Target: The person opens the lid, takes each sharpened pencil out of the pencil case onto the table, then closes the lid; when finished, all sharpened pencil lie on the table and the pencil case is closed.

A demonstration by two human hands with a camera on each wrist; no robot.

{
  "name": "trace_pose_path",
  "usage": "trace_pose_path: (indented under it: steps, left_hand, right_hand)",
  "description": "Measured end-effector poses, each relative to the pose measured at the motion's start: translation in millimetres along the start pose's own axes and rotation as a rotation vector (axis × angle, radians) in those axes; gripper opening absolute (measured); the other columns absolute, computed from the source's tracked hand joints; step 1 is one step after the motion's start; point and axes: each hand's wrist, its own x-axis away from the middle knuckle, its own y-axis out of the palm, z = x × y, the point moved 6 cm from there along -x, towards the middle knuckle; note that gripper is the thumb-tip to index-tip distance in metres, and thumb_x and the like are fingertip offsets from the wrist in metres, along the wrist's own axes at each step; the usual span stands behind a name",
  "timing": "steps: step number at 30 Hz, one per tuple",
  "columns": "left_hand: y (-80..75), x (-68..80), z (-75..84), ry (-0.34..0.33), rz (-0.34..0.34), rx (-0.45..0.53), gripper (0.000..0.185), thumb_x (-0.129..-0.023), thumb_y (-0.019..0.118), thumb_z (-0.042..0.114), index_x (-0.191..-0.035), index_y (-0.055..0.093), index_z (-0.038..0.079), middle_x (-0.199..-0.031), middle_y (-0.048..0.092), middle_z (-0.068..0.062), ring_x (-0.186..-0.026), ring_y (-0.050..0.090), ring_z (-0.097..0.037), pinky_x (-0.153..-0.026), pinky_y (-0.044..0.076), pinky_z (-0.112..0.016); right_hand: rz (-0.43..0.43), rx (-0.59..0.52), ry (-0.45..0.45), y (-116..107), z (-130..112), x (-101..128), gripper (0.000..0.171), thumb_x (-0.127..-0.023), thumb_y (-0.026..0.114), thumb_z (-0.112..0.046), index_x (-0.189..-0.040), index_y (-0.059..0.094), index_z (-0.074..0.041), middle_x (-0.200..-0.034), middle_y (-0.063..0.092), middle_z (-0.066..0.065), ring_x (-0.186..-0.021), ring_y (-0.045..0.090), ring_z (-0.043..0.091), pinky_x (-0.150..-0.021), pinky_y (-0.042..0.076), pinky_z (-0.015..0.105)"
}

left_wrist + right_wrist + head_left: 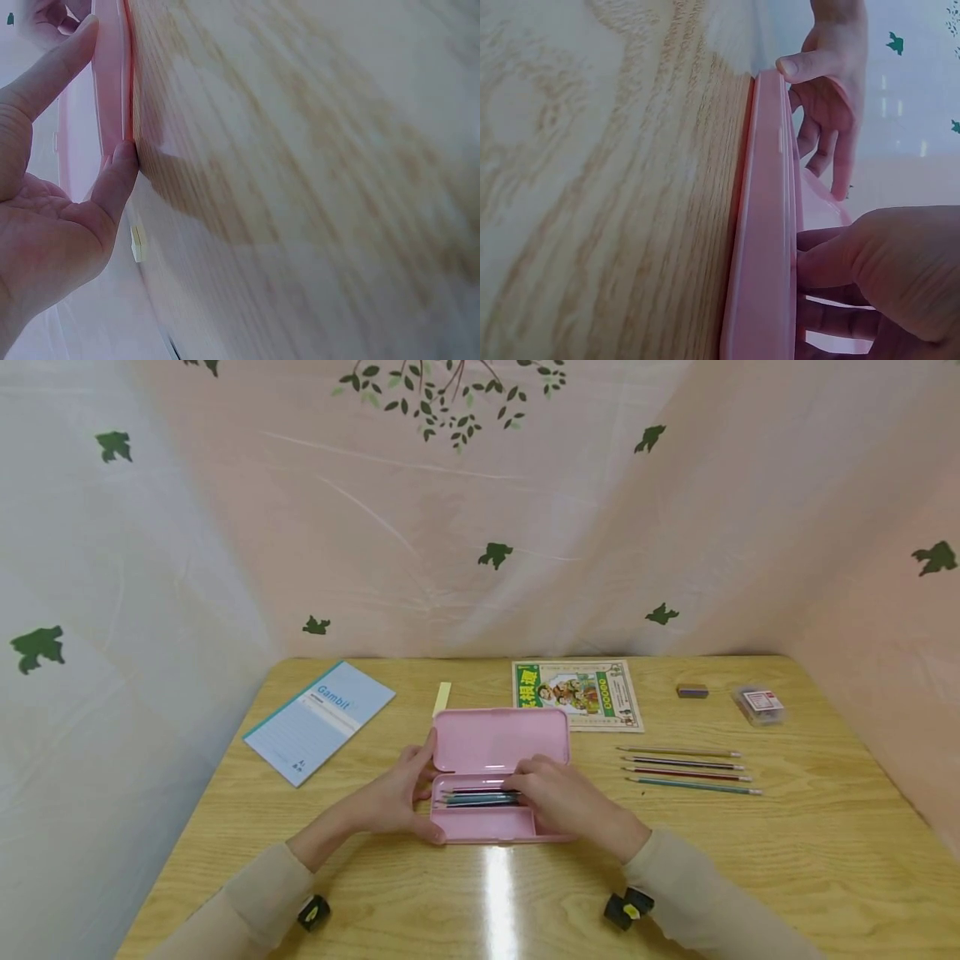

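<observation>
— So, where is the pencil case (498, 777) now, and how do your hands stand on it?

— It lies open near the middle of the bench (787, 843), a little toward the front edge, with its lid flat behind the tray. Your left hand (397, 793) holds the left end: the thumb is curled around the front corner and the fingers (60, 60) reach up along the lid. Your right hand (566, 802) rests over the right part of the tray, its fingers bent onto the pencils (480, 797) lying inside. Whether it really pinches one pencil, I cannot tell.

— How do you think the case will handle?

— I judge it light and stiff, thin hard plastic with a smooth, rather slippery skin. On this glossy bench it may slide when you push into it, so your steady hold at the left end is useful. The hinge line looks like the weak place; better take the tray by its short ends, not by the lid.

— And the pencils?

— Thin, rigid, easy to roll. Four more pencils (686, 768) lie in a row to the right of the case; take each one by the middle.
</observation>
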Motion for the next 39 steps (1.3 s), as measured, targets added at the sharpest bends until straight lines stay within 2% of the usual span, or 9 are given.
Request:
trace_pose_path:
  steps: [5,10,18,25,30,39]
  left_hand:
    - [-0.7,0.1,0.3,0.001,0.003,-0.003,0.145,-0.067,0.097,0.015,-0.162,-0.012,0.013,-0.147,0.025,-0.020,-0.137,0.043,-0.035,-0.111,0.044,-0.040]
    - [-0.5,0.2,1.1,0.007,0.001,-0.001,0.145,-0.067,0.097,0.015,-0.162,-0.013,0.013,-0.146,0.024,-0.020,-0.137,0.044,-0.035,-0.110,0.045,-0.039]
    - [-0.4,0.2,2.6,0.005,-0.003,0.003,0.144,-0.068,0.096,0.015,-0.162,-0.013,0.014,-0.145,0.025,-0.019,-0.138,0.043,-0.034,-0.111,0.044,-0.040]
    - [0.3,0.7,1.9,-0.008,-0.003,-0.012,0.143,-0.068,0.097,0.016,-0.162,-0.012,0.013,-0.145,0.025,-0.019,-0.137,0.043,-0.035,-0.111,0.044,-0.040]
    - [0.5,0.5,1.8,-0.007,-0.002,-0.006,0.144,-0.068,0.097,0.015,-0.162,-0.012,0.013,-0.146,0.024,-0.020,-0.138,0.042,-0.036,-0.111,0.044,-0.041]
    - [0.3,0.0,2.5,-0.001,-0.003,-0.008,0.145,-0.067,0.097,0.015,-0.162,-0.012,0.012,-0.146,0.023,-0.020,-0.136,0.042,-0.036,-0.110,0.045,-0.041]
  right_hand:
    - [0.032,0.095,-0.088,-0.6,-3.9,0.6,0.029,-0.088,0.072,0.000,-0.114,0.076,-0.011,-0.103,0.071,0.006,-0.093,0.065,0.022,-0.081,0.060,0.037]
    - [0.060,0.120,-0.114,0.0,-2.7,0.1,0.030,-0.085,0.073,0.000,-0.112,0.076,-0.013,-0.102,0.072,0.004,-0.090,0.067,0.021,-0.081,0.060,0.035]
    - [0.090,0.077,-0.093,0.2,0.9,-0.4,0.025,-0.088,0.071,-0.001,-0.109,0.078,-0.013,-0.099,0.073,0.002,-0.089,0.068,0.019,-0.081,0.060,0.035]
    - [0.120,0.025,-0.079,-0.4,4.9,0.0,0.031,-0.088,0.071,0.000,-0.115,0.077,-0.015,-0.096,0.072,0.000,-0.087,0.068,0.017,-0.078,0.060,0.034]
    - [0.117,-0.017,-0.078,-0.4,7.1,0.7,0.029,-0.090,0.071,-0.001,-0.115,0.077,-0.014,-0.097,0.073,-0.001,-0.088,0.068,0.016,-0.078,0.060,0.032]
    - [0.099,0.001,-0.093,0.6,6.5,1.9,0.028,-0.092,0.070,-0.002,-0.117,0.077,-0.014,-0.100,0.071,0.001,-0.090,0.067,0.017,-0.080,0.060,0.033]
